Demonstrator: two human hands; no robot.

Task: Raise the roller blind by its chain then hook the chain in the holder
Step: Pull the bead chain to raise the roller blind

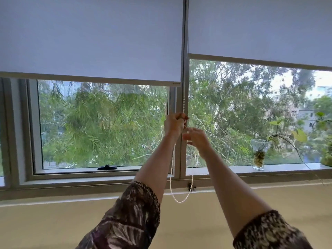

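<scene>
Curled into a fist, the left grip (pixel 175 121) holds the bead chain (pixel 172 169) up in front of the window post between two panes. Just below it and to its right, the right grip (pixel 195 139) is blurred, with fingers loosely spread and holding nothing. Whether it touches the chain's other strand cannot be told. Both forearms reach up from patterned sleeves (pixel 133 218).

From the fist the chain runs up along the post between the left blind (pixel 89 42) and the right blind (pixel 260 29). Which blind it drives cannot be told. The right blind's bottom edge sits higher than the left's. Below the hands the chain hangs in a slack loop. The small dark holder (pixel 191 186) sits on the frame, close beside the loop's right strand, and the chain does not look hooked in it yet.

Risks, as a judgement: pulling the wrong strand would lower the blind, and a loose fist could let the beads slip through. With so much slack, the loop could swing and miss the holder. A glass jar (pixel 258 157) holding a plant stands on the sill well to the right.
</scene>
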